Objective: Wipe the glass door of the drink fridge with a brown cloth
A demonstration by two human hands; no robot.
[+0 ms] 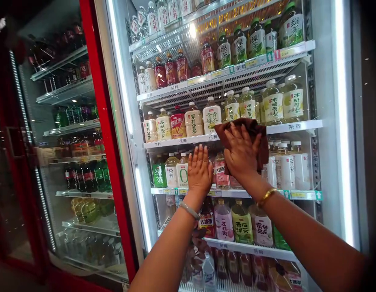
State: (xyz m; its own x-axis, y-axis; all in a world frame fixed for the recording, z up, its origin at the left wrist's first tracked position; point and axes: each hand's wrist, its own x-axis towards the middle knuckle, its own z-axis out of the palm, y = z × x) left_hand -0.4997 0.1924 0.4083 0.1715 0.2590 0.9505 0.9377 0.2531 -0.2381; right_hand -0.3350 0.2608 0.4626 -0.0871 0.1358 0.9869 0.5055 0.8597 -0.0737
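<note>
Right hand: the person's bare right hand (243,152) lies spread over a dark brown, soft fabric cloth (262,136), its straight fingers slightly apart and laid along the material, not curled around it.
Brown cloth: it sits between that hand and the clear, upright glass door (326,162), bunched in folds beyond the fingertips and hanging past the hand's right edge, in front of the third and fourth bottle shelves.
Left hand: the bare left hand (199,170) is raised flat towards the glass just beside the cloth, its straight fingers close together; whether the whole palm touches the pane cannot be told.
Wrists: a pale grey, smooth round bangle (189,211) circles the left one, a shiny gold-coloured metal bracelet (267,196) the right.
Tea shelves: behind the pane, green-capped plastic bottles with white labels (257,40) stand high on the right, and clear, pale-yellow bottles with white caps (272,103) stand one shelf lower.
Low row: a pink-labelled plastic bottle (223,225) stands upright below the hands.
Lighting: a bright white vertical light strip (343,121) runs down the right side.
Left side: a glossy red upright frame (104,121) borders a dimmer glass-fronted drinks cooler (80,156).
</note>
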